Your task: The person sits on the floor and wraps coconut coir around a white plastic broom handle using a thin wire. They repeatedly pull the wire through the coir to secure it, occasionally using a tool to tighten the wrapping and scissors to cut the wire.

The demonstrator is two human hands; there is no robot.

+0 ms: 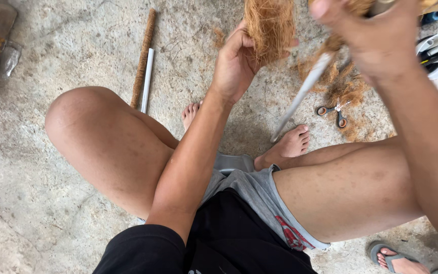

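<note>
Head view: hands working coir onto a rod, seated on concrete floor.
Left hand [236, 63] clenches coir [269, 25]; right hand [376, 38] grips the rod [302, 94] above the scissors [333, 112]. Loose fibres could slip from that clump.

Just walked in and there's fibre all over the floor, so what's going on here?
A person sits on the concrete floor. The left hand holds a tuft of brown fibre; the right hand grips a thin white rod with fibre at its upper end. Scissors lie among loose fibre, and a fibre-wrapped stick and a white tube lie to the left.
</note>
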